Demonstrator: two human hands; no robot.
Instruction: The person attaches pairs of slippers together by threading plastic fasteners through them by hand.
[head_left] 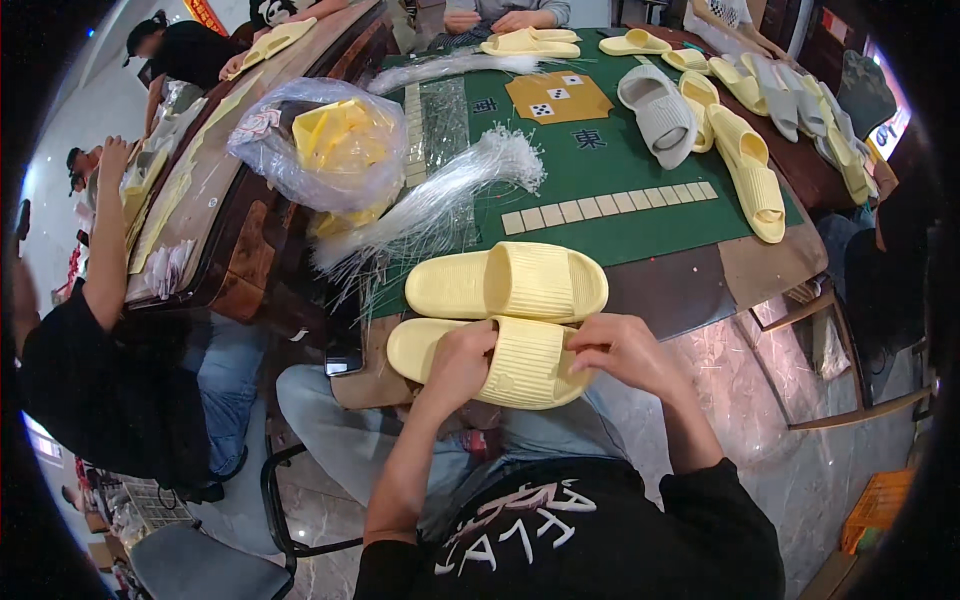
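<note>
My left hand [462, 362] and right hand [622, 350] fingers pinch the near yellow slipper [520, 365] at the table edge [690, 300]; loose grip could drop it into my lap.

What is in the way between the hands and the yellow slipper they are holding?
Nothing visible. The left hand and right hand both already rest on the near yellow slipper. The second yellow slipper lies just behind it.

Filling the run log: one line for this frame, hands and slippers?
left hand: grips near yellow slipper | right hand: fingertips on same slipper's strap | second yellow slipper: on table edge behind | plastic ties bundle: untouched
</note>
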